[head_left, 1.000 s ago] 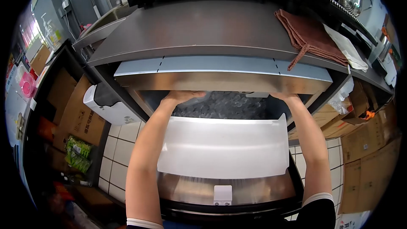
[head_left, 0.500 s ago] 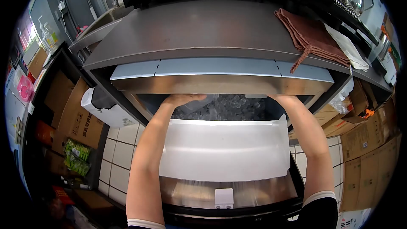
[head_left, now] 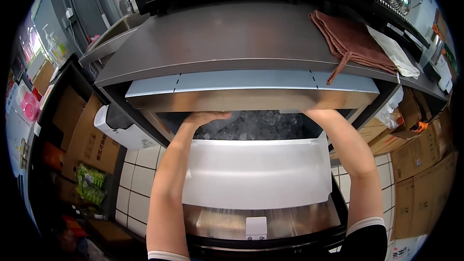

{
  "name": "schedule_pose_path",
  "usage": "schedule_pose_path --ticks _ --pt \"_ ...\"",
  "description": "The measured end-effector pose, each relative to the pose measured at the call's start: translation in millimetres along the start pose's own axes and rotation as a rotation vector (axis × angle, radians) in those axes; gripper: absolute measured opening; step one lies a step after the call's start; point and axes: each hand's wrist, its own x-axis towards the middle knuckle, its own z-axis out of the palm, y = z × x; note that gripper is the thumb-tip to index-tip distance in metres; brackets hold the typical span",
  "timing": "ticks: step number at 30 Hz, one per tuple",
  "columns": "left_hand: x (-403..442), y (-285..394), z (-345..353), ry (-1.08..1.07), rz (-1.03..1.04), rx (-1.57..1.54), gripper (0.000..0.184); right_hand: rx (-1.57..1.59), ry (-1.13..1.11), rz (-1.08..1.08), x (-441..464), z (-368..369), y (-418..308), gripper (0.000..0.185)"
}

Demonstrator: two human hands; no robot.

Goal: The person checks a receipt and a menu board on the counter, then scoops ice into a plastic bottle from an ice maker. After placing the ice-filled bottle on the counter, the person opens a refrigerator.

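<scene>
Both arms reach into the opening of an under-counter ice machine (head_left: 251,100) whose white-lined door (head_left: 256,174) is tilted down towards me. Loose ice cubes (head_left: 270,124) lie in the dark bin behind the door. My left hand (head_left: 209,117) is at the left of the opening, just under the metal front panel, with the visible fingers stretched out to the right. Beside those fingers is a clear plastic piece (head_left: 221,124), its shape unclear. At the right end, my right hand (head_left: 316,114) goes up behind the panel; its fingers are hidden, next to a pale edge.
A grey counter (head_left: 232,34) covers the machine, with a folded brown cloth (head_left: 350,43) and a white cloth (head_left: 394,53) at right. Cardboard boxes (head_left: 425,193) stand on the right. A white bin (head_left: 123,128) and a shelf with green packets (head_left: 91,183) are on the left.
The view has shifted slightly, so the machine sits a little lower in the picture. Both hands stay inside the opening in nearly the same places; the left fingertips show slightly less.
</scene>
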Motion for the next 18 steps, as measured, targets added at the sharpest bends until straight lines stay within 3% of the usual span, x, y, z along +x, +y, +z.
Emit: schedule_pose_path --ticks 2,3,4,7,12,13,14,16,18 --pt "8 -16 4 0.045 -0.018 0.097 0.061 0.037 0.001 0.004 0 1 -4 0.03" --pt "28 -42 8 0.075 0.112 0.056 0.059 0.047 0.003 0.006 0 0 -6 0.029" --pt "28 -34 6 0.104 0.244 0.014 0.058 0.055 0.005 0.006 -1 -1 -9 0.029" --pt "14 -13 1 0.072 0.299 0.078 0.052 0.079 0.001 0.02 -5 -6 -17 0.028" --pt "10 -15 -15 0.253 0.17 -0.181 0.038 0.02 -0.062 0.04 -10 12 -42 0.027" --pt "9 -18 -20 0.294 0.194 -0.116 0.036 -0.072 0.097 -0.072 -12 45 -32 0.021" --pt "5 -17 -24 0.316 0.202 -0.083 0.035 -0.07 0.096 -0.081 -11 49 -38 0.021" --pt "-6 -6 -31 0.287 0.117 -0.001 0.034 -0.277 -0.234 -0.023 -9 59 -55 0.021" --pt "-10 -1 -28 0.231 0.027 0.042 0.034 -0.219 -0.328 -0.063 -7 81 -65 0.022"
